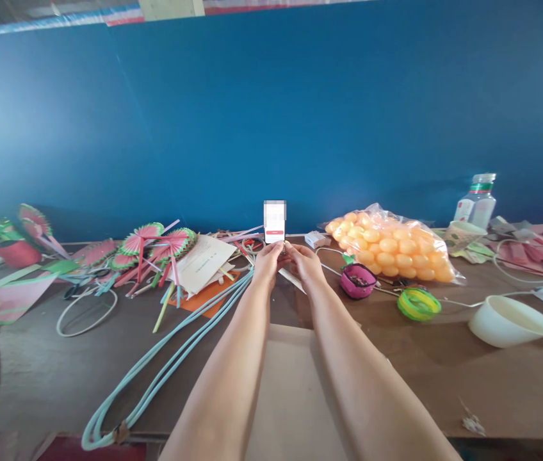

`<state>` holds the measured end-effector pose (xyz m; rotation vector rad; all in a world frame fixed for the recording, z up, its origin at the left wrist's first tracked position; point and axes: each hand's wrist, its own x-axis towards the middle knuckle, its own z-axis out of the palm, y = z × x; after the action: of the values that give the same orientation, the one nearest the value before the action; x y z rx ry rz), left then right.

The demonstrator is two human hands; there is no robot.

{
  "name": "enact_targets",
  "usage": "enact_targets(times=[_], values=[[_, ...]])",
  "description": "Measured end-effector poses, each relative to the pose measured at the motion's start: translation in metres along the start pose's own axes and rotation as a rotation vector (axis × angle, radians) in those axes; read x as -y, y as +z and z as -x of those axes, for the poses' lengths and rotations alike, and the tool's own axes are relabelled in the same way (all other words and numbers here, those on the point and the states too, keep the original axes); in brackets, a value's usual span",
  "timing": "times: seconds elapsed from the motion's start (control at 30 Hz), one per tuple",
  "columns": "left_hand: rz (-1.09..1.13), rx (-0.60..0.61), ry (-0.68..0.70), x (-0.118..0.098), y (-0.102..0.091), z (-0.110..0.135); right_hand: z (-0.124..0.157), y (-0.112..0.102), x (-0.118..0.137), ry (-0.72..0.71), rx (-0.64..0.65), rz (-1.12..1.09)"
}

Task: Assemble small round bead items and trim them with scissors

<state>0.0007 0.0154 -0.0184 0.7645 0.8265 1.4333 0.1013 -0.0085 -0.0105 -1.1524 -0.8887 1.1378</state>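
Head view, left hand (267,259), right hand (306,261) outstretched together, fingers (285,247) seemingly gripping upright phone (275,221)

This looks like a craft workshop, a bench where small decorations are made by hand. A long brown table (444,378) runs along a plain blue wall (271,115) and is strewn with materials. On the left lie folded paper fans (156,242), coloured sticks (163,310), a wire ring (86,314) and long loops of pale blue tubing (166,358). On the right sit a clear bag of orange balls (389,246), a small pink cup (358,282) and a white bowl (511,320).
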Motion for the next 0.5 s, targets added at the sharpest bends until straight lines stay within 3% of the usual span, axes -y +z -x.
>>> enact_targets(times=[0.5], values=[[-0.005,-0.006,-0.004,-0.0007,-0.0001,0.0004,-0.0003,-0.0001,0.0002,0.055,-0.008,0.025]])
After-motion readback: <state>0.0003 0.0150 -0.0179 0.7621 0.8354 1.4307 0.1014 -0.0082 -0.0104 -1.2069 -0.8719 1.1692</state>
